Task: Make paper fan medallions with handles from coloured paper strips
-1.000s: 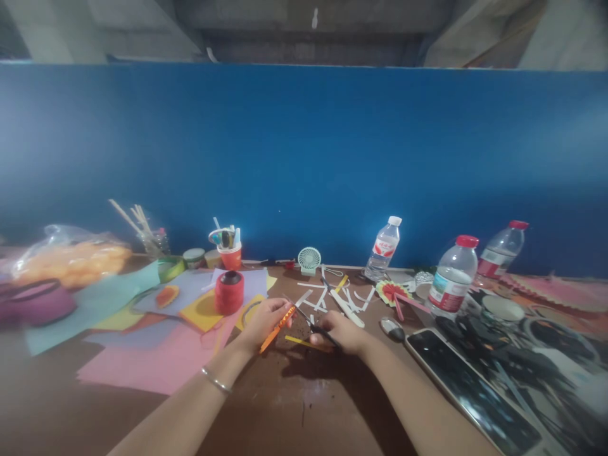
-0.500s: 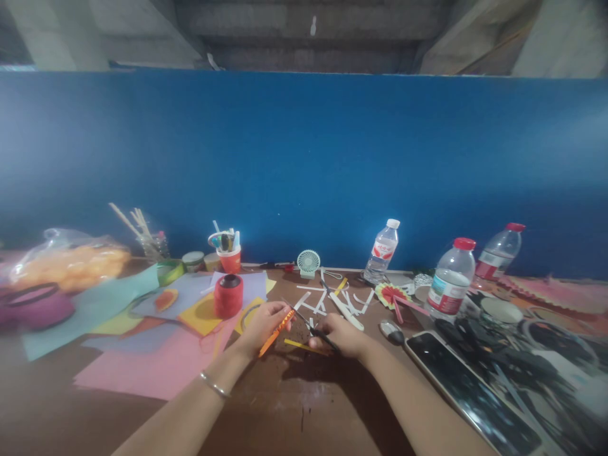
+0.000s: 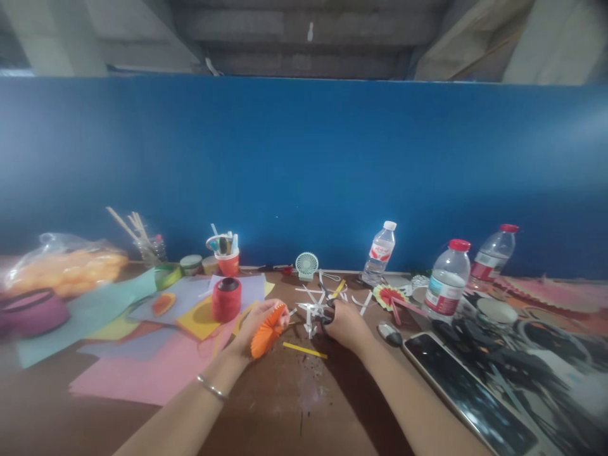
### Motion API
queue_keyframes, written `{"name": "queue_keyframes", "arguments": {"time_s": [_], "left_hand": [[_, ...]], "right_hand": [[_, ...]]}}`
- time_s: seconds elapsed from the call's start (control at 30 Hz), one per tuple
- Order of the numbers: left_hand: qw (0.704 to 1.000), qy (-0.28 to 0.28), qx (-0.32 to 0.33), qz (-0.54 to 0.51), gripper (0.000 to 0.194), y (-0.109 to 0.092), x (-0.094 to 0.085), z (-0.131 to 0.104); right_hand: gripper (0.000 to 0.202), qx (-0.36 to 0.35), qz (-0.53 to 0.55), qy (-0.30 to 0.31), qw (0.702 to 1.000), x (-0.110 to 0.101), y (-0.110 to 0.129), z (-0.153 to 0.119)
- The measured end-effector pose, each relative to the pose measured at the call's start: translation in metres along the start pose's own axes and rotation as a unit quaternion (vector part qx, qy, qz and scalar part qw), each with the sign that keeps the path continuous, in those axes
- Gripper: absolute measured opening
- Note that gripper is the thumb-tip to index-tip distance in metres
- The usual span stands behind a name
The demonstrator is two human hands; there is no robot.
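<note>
My left hand (image 3: 256,323) is closed on a pleated orange paper piece (image 3: 267,332), whose folds fan out below the fingers. My right hand (image 3: 346,324) is closed around the black handles of scissors (image 3: 327,311), just above the brown table (image 3: 266,405). White paper strips (image 3: 311,310) lie heaped between and beyond the hands. A yellow strip (image 3: 304,350) lies on the table below them. The scissor blades are hard to make out among the strips.
Left are coloured paper sheets (image 3: 137,373), a red thread spool (image 3: 227,299) and a cup of tools (image 3: 228,262). A small fan (image 3: 306,266) stands behind. Right are bottles (image 3: 446,282), a phone (image 3: 468,389), a spoon (image 3: 389,334) and a paper rosette (image 3: 388,296).
The orange paper has turned and now shows its fanned folds. My right hand and the scissors have moved away from it, slightly up and right, to the white strips.
</note>
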State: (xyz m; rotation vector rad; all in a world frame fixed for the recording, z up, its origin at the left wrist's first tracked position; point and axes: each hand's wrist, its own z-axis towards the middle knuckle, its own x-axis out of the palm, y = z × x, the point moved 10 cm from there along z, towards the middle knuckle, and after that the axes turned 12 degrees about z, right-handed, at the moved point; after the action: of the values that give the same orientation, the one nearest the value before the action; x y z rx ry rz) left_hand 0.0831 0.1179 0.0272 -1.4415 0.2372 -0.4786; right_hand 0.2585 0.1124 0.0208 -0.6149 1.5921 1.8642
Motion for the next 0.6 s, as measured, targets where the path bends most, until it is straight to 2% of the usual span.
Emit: {"name": "queue_keyframes", "arguments": {"time_s": [0.13, 0.27, 0.37, 0.43, 0.5, 0.53, 0.6], "left_hand": [[0.999, 0.004, -0.004, -0.039, 0.017, 0.003, 0.000, 0.002], [0.998, -0.002, -0.012, -0.065, 0.016, 0.003, 0.000, 0.001], [0.996, -0.012, -0.018, -0.087, 0.014, 0.006, -0.001, 0.001], [0.994, -0.021, -0.020, -0.108, 0.014, 0.010, -0.004, 0.004], [0.991, -0.032, -0.021, -0.129, 0.014, 0.014, -0.007, 0.008], [0.990, -0.037, -0.020, -0.138, 0.014, 0.015, -0.009, 0.009], [0.988, -0.042, -0.022, -0.149, 0.012, 0.016, -0.009, 0.010]], "right_hand": [[0.023, 0.003, -0.033, 0.000, 0.999, 0.002, -0.001, -0.003], [0.038, -0.003, -0.049, -0.028, 0.998, -0.001, 0.002, -0.007], [0.020, -0.099, -0.038, -0.083, 0.991, -0.010, 0.027, -0.014], [0.010, -0.153, -0.022, -0.092, 0.984, -0.010, 0.046, -0.022], [0.010, -0.184, 0.008, -0.076, 0.980, -0.003, 0.063, -0.028], [0.016, -0.209, 0.061, -0.057, 0.974, 0.001, 0.073, -0.033], [0.022, -0.210, 0.155, -0.011, 0.965, 0.013, 0.083, -0.037]]}}
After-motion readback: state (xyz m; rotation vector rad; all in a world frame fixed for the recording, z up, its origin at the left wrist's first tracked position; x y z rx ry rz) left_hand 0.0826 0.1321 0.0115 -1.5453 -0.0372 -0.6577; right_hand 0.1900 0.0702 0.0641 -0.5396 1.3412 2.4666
